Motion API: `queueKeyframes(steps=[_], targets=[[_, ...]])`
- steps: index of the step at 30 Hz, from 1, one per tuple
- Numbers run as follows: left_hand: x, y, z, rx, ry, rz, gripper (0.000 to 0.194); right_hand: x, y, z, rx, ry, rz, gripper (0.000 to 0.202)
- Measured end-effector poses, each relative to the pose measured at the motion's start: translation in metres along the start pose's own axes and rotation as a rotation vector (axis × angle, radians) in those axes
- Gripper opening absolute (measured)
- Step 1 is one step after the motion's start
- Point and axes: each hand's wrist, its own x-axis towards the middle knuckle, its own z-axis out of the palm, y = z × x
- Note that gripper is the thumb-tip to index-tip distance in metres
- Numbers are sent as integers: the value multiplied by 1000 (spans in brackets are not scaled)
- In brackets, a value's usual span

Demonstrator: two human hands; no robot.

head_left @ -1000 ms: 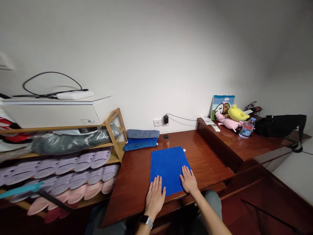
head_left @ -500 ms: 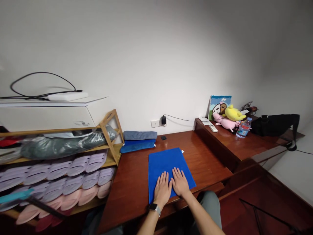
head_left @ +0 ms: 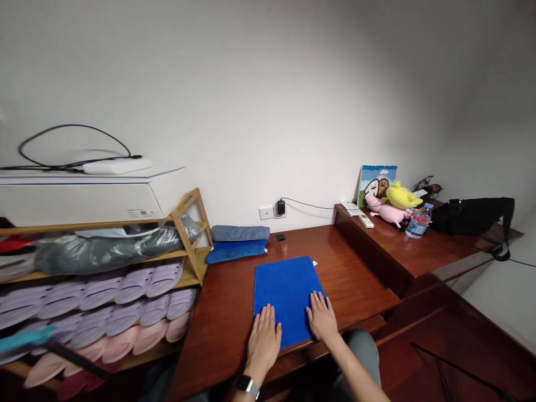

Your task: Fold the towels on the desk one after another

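A blue cloth [head_left: 287, 296] lies spread out on the brown wooden desk [head_left: 226, 329], with a small white tag at its far right corner. My left hand [head_left: 264, 339] rests flat over the cloth's near left edge, fingers stretched out. On the near right part of the cloth lies my right hand [head_left: 322, 318], also flat with its fingers extended. A watch [head_left: 248, 385] is on my left wrist. Farther back at the left, a stack of folded cloths in grey [head_left: 240, 233] and blue [head_left: 237, 250] sits against the wall.
To the left, a wooden rack [head_left: 196, 262] holds several purple slippers [head_left: 163, 277] and a white box [head_left: 79, 201]. A raised desk section on the right bears plush toys [head_left: 402, 195], a water bottle [head_left: 419, 221], a remote [head_left: 365, 221] and a black bag [head_left: 469, 216]. A charger [head_left: 281, 207] is in the wall socket.
My hands have moved apart across the cloth, the left one toward its left edge and the right one toward its right edge. The cloth has slid slightly nearer to me.
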Motion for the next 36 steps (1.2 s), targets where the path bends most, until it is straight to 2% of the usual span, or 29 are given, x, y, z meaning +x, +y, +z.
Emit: queueKeyframes(steps=[3,6,8,12,15,17,19,22,26,28,31,36], targets=[[16,25,-4,-26,-47,45,62,7,-25,8,54,17,-103,63],[20,34,-1,-35,-70,67,61,10,-35,15,95,8,-194,62],[14,26,6,-23,-31,53,61,9,-29,16,90,12,-170,64],[-8,-2,19,12,68,5,63,4,4,5,35,0,-33,66],[-17,-14,20,28,100,-32,64,1,24,-5,4,-27,30,66],[-14,-12,15,34,77,-53,64,2,26,-9,-4,-31,38,66],[-3,-2,7,30,43,-56,64,4,18,-10,0,-9,14,66],[18,21,-3,-8,10,-2,62,11,-6,-6,29,41,-75,63],[28,37,0,-47,-26,65,60,16,-30,6,89,31,-186,61],[21,33,7,-30,-23,15,60,16,-28,10,102,15,-182,63],[5,14,16,-1,27,-70,61,13,-9,8,81,-1,-117,64],[-15,-10,22,20,83,-89,61,10,19,-1,35,-26,-20,66]])
